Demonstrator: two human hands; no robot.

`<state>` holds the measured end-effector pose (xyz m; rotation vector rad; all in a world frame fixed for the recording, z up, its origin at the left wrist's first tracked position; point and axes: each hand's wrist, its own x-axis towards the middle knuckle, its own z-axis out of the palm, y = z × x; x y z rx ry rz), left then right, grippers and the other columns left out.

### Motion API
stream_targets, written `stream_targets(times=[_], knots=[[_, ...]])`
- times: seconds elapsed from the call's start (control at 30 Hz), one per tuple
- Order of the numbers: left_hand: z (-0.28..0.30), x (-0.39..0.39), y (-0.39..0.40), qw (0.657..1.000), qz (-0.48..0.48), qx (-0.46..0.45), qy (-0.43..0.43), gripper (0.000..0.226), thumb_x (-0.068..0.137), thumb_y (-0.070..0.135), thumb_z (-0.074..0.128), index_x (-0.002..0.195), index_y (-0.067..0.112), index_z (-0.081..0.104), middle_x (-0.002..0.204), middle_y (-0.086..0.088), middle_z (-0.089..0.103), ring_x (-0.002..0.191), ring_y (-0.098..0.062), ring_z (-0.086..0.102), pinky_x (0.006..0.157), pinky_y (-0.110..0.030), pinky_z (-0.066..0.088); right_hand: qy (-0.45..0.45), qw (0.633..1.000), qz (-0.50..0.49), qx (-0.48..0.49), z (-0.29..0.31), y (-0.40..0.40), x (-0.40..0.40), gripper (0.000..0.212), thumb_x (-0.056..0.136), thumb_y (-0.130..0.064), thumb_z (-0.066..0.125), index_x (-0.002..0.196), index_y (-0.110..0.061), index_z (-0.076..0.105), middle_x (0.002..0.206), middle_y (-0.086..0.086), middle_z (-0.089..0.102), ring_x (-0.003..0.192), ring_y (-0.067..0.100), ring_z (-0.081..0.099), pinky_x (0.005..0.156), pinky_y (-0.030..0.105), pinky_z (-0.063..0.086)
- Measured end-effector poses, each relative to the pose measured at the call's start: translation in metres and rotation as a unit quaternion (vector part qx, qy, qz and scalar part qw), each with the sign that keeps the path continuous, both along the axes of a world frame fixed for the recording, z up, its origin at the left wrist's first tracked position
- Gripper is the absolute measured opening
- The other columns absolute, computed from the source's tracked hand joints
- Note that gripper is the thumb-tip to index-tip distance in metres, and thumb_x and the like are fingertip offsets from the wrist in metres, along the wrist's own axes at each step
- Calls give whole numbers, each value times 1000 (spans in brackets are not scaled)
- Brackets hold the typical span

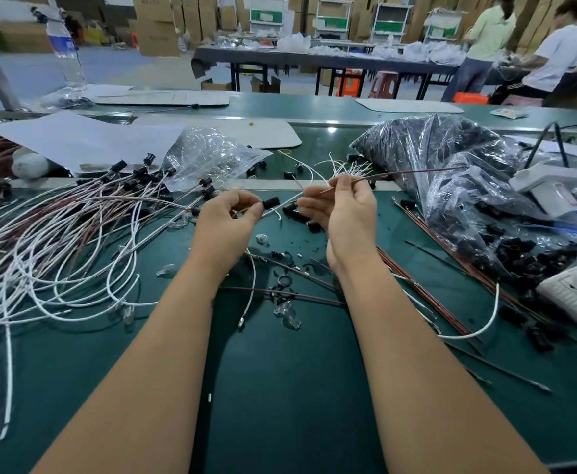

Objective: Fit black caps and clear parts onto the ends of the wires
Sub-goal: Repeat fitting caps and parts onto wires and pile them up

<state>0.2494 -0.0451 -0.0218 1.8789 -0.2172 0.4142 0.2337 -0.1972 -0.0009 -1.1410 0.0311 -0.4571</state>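
While both forearms reach up from the bottom of the frame, the green work table (290, 388) fills most of the view. A large clear bag of black caps (451, 186) slumps at the upper right, its mouth spilling caps toward the right edge. Across the left side sprawls a heap of white and brown wires (51, 254), many already ending in black caps near the upper middle left. A smaller clear bag (208, 155), holding small clear parts, lies above the hands, partly on a grey sheet (75, 138). A bundle of brown wires (430, 289) runs diagonally at the right, beside the right forearm.

The left hand (225, 220), at centre, pinches a black cap (271, 202) between thumb and fingertips; a white wire (300, 186) passes just behind the cap, though whether it enters the cap cannot be told. The right hand (343, 213), just right of it, has its fingers curled, gripping a brown wire (413, 172) that stretches toward the upper right, its thin bare end pointing left toward the cap. Loose caps (292, 210) and small clear parts (287, 314) lie scattered between and below the hands.
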Motion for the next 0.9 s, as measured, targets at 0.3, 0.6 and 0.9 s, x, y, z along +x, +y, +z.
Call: stream_targets(times=[0.3,0.6,0.9], knots=[[0,-2,-4,1000,-23,6,2,19,90,20,65,75,32,63,64,14,52,52,3,42,53,-8,35,2,999,31,-21,1,7,-2,23,106,-17,31,90,-8,44,76,17,65,56,25,65,53,28,55],[0,-3,-3,1000,-30,-5,3,16,90,20,65,77,30,65,66,12,54,60,-4,45,61,-19,38,-2,999,42,-15,-1,4,-1,24,106,-17,31,91,-6,46,74,15,66,58,25,66,54,27,55],[1,-6,-2,999,-32,28,-5,9,87,17,68,82,24,69,66,13,55,52,3,41,53,-11,34,9,997,39,-61,-4,5,1,20,104,-7,33,100,-6,53,77,12,66,59,17,66,57,24,55]])
